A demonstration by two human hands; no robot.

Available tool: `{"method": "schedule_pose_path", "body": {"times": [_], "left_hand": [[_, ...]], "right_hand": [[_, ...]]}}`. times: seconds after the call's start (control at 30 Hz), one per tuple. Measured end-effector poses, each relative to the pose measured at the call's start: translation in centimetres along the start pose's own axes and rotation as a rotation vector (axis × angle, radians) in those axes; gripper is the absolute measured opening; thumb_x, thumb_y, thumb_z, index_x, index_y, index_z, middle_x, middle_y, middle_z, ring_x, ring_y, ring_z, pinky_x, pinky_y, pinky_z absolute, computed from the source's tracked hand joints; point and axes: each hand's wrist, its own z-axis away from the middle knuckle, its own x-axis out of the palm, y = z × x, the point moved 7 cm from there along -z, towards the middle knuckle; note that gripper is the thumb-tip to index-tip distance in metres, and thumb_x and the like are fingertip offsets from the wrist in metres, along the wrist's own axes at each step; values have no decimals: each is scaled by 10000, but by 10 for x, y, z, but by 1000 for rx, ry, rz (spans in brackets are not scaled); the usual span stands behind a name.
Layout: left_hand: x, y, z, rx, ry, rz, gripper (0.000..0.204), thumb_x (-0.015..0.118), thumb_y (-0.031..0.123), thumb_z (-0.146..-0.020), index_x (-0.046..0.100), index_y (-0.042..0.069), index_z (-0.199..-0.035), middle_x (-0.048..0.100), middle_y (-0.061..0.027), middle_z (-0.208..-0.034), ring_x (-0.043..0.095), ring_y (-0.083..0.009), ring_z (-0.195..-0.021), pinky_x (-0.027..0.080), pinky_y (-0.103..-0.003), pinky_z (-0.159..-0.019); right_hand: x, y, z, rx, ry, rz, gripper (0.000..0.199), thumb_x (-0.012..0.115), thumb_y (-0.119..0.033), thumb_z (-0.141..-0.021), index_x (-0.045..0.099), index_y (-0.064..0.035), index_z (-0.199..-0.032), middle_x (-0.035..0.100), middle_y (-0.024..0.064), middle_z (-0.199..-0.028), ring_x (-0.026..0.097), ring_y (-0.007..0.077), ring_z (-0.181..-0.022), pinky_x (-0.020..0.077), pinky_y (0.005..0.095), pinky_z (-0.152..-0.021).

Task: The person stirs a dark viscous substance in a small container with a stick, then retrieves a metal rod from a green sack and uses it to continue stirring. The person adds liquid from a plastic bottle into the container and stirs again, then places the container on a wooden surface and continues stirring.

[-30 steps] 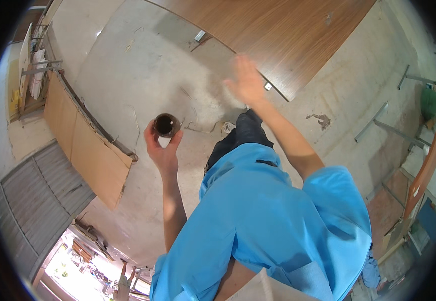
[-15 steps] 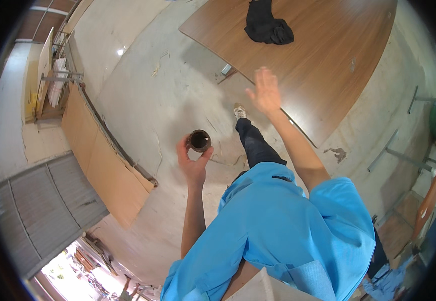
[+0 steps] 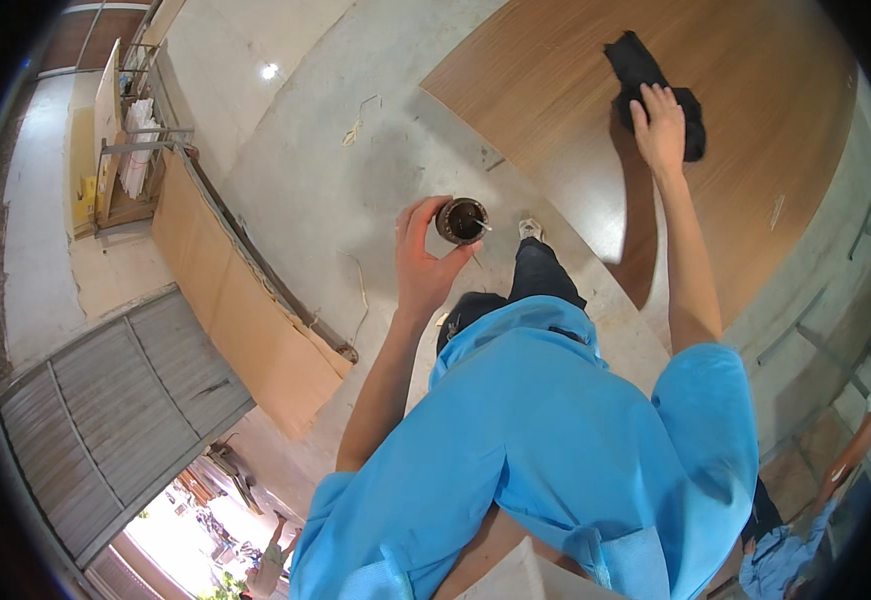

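While left hand (image 3: 423, 262) grips small dark cup (image 3: 461, 220) w/ fingers curled round it, held over concrete floor (image 3: 325, 170). Right hand (image 3: 661, 125) flat, fingers spread on black cloth (image 3: 645, 75) atop wood-veneer surface (image 3: 755, 120). Cloth reached, not lifted yet.

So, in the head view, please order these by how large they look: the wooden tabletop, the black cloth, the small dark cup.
1. Wooden tabletop, by far the largest.
2. Black cloth, partly under the right hand.
3. Small dark cup, held by the left hand; it is nearer the camera, so its true size is unsure.
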Motion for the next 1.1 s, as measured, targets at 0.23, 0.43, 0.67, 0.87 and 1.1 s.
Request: {"method": "schedule_pose_path", "body": {"times": [0.23,0.43,0.67,0.87,1.1], "left_hand": [[-3,-6,-63,176,-105,-61,659,925,57,-733,664,89,-1338,637,-102,-1330,578,-317,-1277,481,-437,-1078],[-8,-22,-115,382,-169,18,651,880,41,-700,686,129,-1314,636,-84,-1312,594,-340,-1198,473,-465,-1037],[-29,-39,-155,623,-417,62,626,872,45,-681,701,116,-1279,662,-79,-1282,601,-337,-1188,497,-467,-1021],[-38,-49,-151,701,-607,110,610,867,38,-683,707,110,-1268,672,-80,-1288,602,-332,-1200,499,-461,-1031],[-39,-73,-129,697,-776,104,640,891,34,-676,705,104,-1284,681,-96,-1299,597,-341,-1240,483,-458,-1065]], "right_hand": [[-92,-171,61,-11,-352,-839,306,791,-322,-979,753,-36,-1081,734,122,-962,719,268,-829,559,376,-733],[-89,-255,79,151,-419,-631,279,804,-285,-946,693,-29,-923,702,113,-825,692,320,-714,530,437,-640],[-99,-322,98,175,93,-303,89,739,-74,-925,663,-51,-965,647,111,-889,707,335,-792,580,460,-668],[-86,-366,125,194,-25,-330,146,730,1,-870,657,-40,-990,623,125,-887,691,344,-793,572,457,-644],[-74,-374,165,368,-22,-239,153,740,-22,-840,666,-36,-972,637,139,-880,694,362,-800,576,466,-682]]}}
